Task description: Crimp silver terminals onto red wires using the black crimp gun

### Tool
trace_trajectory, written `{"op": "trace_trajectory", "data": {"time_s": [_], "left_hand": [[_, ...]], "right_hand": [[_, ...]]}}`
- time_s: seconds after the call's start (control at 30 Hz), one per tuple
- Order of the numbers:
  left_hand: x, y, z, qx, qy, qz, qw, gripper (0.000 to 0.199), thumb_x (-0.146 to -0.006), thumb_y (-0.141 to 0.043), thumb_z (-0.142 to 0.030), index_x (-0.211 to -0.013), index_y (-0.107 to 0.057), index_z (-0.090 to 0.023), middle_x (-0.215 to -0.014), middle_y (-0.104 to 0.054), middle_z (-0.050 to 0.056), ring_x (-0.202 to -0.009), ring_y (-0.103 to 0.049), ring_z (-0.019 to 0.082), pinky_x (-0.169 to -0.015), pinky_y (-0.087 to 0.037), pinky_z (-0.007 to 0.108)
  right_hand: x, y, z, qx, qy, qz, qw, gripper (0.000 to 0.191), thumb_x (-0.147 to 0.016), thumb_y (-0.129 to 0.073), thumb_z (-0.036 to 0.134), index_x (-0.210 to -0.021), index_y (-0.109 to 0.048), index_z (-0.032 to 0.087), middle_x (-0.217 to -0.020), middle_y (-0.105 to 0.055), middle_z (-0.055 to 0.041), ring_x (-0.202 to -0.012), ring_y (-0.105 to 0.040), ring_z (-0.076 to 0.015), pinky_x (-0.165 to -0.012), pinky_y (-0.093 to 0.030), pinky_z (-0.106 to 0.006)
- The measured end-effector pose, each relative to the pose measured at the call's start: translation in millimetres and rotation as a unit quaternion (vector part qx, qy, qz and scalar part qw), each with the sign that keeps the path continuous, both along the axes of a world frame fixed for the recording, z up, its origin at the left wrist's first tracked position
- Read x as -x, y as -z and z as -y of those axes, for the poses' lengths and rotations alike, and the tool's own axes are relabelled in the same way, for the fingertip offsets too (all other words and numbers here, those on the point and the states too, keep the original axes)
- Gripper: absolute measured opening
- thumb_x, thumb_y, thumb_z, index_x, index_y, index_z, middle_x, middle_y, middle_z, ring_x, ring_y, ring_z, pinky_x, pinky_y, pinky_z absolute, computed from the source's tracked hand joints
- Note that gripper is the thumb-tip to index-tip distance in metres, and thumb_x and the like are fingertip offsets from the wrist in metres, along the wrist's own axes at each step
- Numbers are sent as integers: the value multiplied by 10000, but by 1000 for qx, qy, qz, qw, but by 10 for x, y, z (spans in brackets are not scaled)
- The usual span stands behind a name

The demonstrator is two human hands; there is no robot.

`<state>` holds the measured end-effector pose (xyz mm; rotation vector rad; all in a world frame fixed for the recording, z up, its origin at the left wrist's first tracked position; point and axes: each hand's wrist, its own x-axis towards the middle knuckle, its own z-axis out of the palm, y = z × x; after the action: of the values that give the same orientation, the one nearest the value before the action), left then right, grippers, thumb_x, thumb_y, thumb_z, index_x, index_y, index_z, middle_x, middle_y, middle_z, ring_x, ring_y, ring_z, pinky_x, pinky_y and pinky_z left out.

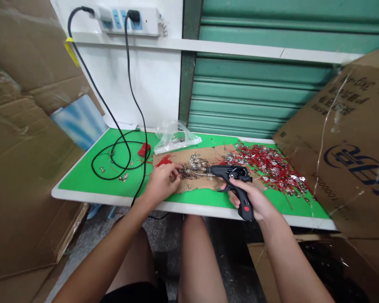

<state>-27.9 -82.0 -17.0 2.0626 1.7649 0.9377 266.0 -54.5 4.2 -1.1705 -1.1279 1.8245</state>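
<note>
Right hand (251,195) closed round the grip of a black soldering gun (232,173), its tip pointing left over a cardboard sheet (208,153). Left hand (162,183) at the sheet's left part, fingers curled, thumb and fingertips near each other; whether they pinch anything, cannot tell. Hands well apart from each other. On the sheet, between left hand and gun: small metal pieces (197,161), dark marks around them. Red strands (164,160) just beyond the left hand. Right of the sheet, a wide heap of red wires with silvery discs (268,166), spread over the green tabletop (82,168). Behind the sheet, a clear plastic bag (177,139), small metal bits in it or behind it. Left: red object (143,150), looped black cable (93,162). Above, a white power strip (129,21), two plugs in. Large printed carton (350,147) leans at right.
</note>
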Motion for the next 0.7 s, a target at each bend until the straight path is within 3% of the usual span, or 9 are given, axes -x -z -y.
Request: {"op": "trace_trajectory", "data": {"time_s": [0.27, 0.7], "left_hand": [[-59, 54, -29, -5, -31, 15, 999, 459, -830, -646, -157, -1287, -607, -183, -898, -728, 4, -858, -643, 191, -864, -484, 348], [-87, 41, 5, 14, -47, -45, 998, 445, -837, -626, -152, -1281, -611, -184, -930, -724, 16, -958, -644, 230, -940, -414, 384]], "right_hand": [[23, 39, -2, -1, -29, 44, 999, 398, -802, -813, 550, -819, -785, 154, -461, -562, -10, -358, -448, -102, -311, -351, -193], [40, 2, -1, 10, -28, 91, 995, 463, -752, -812, 602, -783, -777, 141, -415, -529, 0, -346, -434, -86, -333, -319, -180]]}}
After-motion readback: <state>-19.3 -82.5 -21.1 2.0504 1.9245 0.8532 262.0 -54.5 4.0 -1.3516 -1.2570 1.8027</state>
